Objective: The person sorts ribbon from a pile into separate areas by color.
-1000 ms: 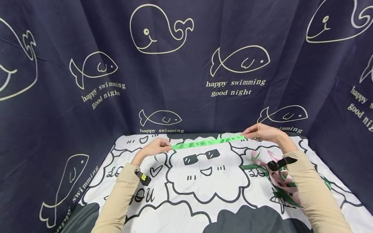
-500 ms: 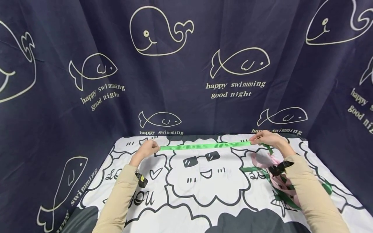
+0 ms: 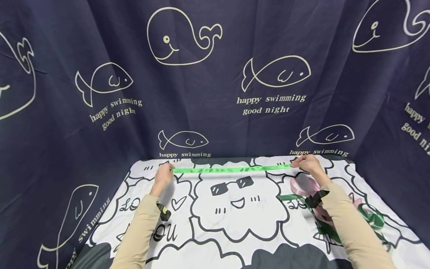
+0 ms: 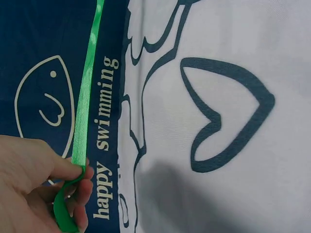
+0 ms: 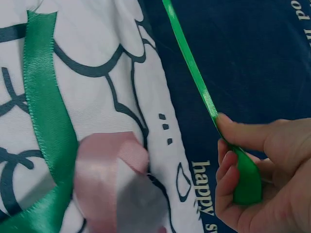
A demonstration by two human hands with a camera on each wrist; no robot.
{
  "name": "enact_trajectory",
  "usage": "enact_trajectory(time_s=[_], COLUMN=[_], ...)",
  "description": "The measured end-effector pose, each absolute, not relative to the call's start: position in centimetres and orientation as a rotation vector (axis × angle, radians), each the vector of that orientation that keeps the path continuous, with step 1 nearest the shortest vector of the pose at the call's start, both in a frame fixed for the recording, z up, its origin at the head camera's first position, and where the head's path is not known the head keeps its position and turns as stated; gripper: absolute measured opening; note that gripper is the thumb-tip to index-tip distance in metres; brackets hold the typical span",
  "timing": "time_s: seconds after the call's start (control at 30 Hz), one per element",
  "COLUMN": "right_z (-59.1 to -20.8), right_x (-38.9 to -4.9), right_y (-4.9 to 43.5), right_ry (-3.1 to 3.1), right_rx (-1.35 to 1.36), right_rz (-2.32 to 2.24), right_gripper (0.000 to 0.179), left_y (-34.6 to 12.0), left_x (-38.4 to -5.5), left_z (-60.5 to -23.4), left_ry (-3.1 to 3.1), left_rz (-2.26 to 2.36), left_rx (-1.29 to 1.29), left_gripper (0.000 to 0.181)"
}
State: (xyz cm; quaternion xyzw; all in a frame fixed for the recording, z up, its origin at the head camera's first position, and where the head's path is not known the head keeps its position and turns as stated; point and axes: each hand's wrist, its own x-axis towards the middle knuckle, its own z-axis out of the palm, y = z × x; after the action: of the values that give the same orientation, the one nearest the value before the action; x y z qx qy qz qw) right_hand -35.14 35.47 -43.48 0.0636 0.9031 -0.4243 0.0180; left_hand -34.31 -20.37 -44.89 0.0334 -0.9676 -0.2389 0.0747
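A bright green satin ribbon (image 3: 231, 169) stretches taut and nearly level between the two hands, above the far part of the cloth. My left hand (image 3: 164, 175) pinches its left end; in the left wrist view a short green tail (image 4: 62, 213) curls below the thumb. On the other side my right hand (image 3: 307, 164) pinches the right end between thumb and fingers. The right wrist view shows another green tail (image 5: 248, 179) lying against the fingers of that hand. Pink ribbon (image 3: 304, 186) and dark green ribbon (image 3: 373, 218) lie loose and tangled near the right forearm, which hides part of them.
A white cloth (image 3: 208, 209) printed with dark cloud and sheep drawings covers the surface. Behind it hangs a navy curtain (image 3: 215, 93) with whale and fish outlines. Both wrists carry small black devices, such as the left one (image 3: 164, 213).
The hands have moved apart, the left one leftward and the right one slightly rightward. A longer stretch of the green ribbon now shows between them, and it lies more level.
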Motion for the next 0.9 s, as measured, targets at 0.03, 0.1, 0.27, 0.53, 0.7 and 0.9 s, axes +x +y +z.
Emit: enact_trajectory(time_s=[0.03,0.1,0.27,0.53,0.7,0.9], right_z=[-43.6,-43.9,-44.8,-45.1,-45.2,-45.6], right_x=[-35.1,-34.9,-34.7,-34.9,-35.0,-34.8], right_y=[35.4,35.2,34.9,35.3,35.5,35.7], right_ry=[2.806,2.781,2.622,2.508,2.513,2.634], right_rx=[0.238,0.312,0.434,0.59,0.62,0.619], right_rz=[-1.343,-1.414,-1.658,-1.91,-1.898,-1.744], right_gripper=[0.037,0.035,0.039,0.016,0.023,0.036], left_y=[-20.4,-20.4,-20.7,-20.8,-20.9,-21.0], left_x=[-34.3,-34.2,-34.0,-34.3,-34.7,-35.0], left_z=[-45.0,-45.2,-46.0,-46.8,-47.2,-47.5], left_ry=[-2.89,-2.851,-2.747,-2.601,-2.584,-2.679], left_rz=[-0.74,-0.772,-0.801,-0.904,-0.95,-0.95], left_rx=[0.135,0.202,0.313,0.271,0.246,0.246], left_gripper=[0.026,0.028,0.022,0.024,0.032,0.039])
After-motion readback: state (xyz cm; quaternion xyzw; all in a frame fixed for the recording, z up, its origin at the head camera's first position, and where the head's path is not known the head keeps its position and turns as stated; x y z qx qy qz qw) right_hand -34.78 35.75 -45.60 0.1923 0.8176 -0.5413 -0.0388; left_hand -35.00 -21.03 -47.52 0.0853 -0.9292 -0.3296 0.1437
